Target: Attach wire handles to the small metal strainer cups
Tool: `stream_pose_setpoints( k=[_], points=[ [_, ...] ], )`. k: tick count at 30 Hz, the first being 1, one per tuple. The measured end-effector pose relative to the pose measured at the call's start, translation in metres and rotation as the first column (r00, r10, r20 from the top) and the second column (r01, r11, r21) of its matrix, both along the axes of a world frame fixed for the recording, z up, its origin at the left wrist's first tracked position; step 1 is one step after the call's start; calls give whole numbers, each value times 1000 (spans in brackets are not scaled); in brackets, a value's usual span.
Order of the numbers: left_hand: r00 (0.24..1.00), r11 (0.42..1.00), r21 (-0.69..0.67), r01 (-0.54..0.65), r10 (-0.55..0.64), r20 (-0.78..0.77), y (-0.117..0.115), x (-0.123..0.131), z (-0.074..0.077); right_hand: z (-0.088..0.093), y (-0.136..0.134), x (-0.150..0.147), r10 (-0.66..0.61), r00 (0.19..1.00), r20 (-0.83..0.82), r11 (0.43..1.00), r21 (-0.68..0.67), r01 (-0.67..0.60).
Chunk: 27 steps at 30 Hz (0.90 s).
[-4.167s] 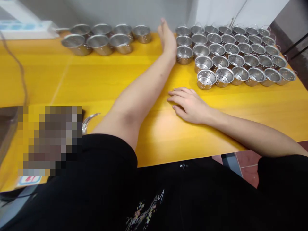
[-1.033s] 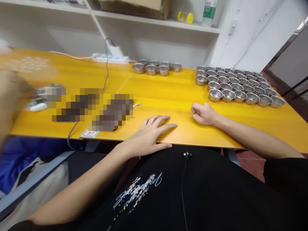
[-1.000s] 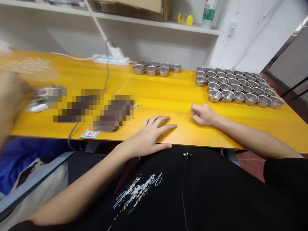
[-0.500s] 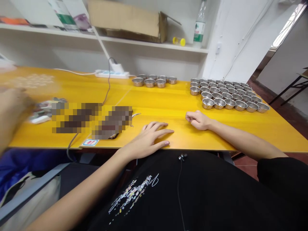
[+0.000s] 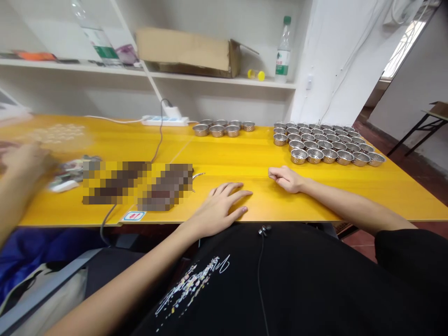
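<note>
Our left hand (image 5: 217,207) rests palm-down at the near edge of the table (image 5: 241,158), fingers spread and released; our right hand (image 5: 287,179) is clenched in a fist. At its one o'clock, perforated steel cups (image 5: 314,156) stand in rows, with table to move across between; at the left hand's twelve, a smaller cup group (image 5: 217,132) stands near the back edge.

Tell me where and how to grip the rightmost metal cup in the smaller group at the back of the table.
Pinch the rim and upper wall of the rightmost cup, probably best from above and its right. It stands upright with its open mouth up; the neighbouring cups are on its left, and none adjoins its right side.
</note>
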<state>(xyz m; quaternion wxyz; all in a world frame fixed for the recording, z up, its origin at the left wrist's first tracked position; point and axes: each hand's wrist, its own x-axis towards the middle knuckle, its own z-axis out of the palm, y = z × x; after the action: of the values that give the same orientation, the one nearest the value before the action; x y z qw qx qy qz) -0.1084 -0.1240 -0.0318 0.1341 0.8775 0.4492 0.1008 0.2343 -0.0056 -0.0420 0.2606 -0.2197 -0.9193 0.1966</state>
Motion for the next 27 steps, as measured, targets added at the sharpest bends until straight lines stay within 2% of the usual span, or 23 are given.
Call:
stream_pose_setpoints(
  k=[8,15,21,24,27],
  points=[
    [987,999,-28,-39,34,-155,10,21,6,-5,4,-5,-75,994,75,995,72,69],
    [980,994,-22,-106,100,-170,35,53,5,-2,14,-21,-167,922,349,974,205,99],
    [988,993,99,-67,80,-133,65,64,3,25,36,-52,-289,776,561,917,394,56],
    [963,975,221,-33,91,-254,95,68,12,46,55,-66,-375,693,616,877,479,49],
    [922,979,188,74,5,-387,136,77,25,69,76,-74,-456,617,642,840,539,61]
  ],
)
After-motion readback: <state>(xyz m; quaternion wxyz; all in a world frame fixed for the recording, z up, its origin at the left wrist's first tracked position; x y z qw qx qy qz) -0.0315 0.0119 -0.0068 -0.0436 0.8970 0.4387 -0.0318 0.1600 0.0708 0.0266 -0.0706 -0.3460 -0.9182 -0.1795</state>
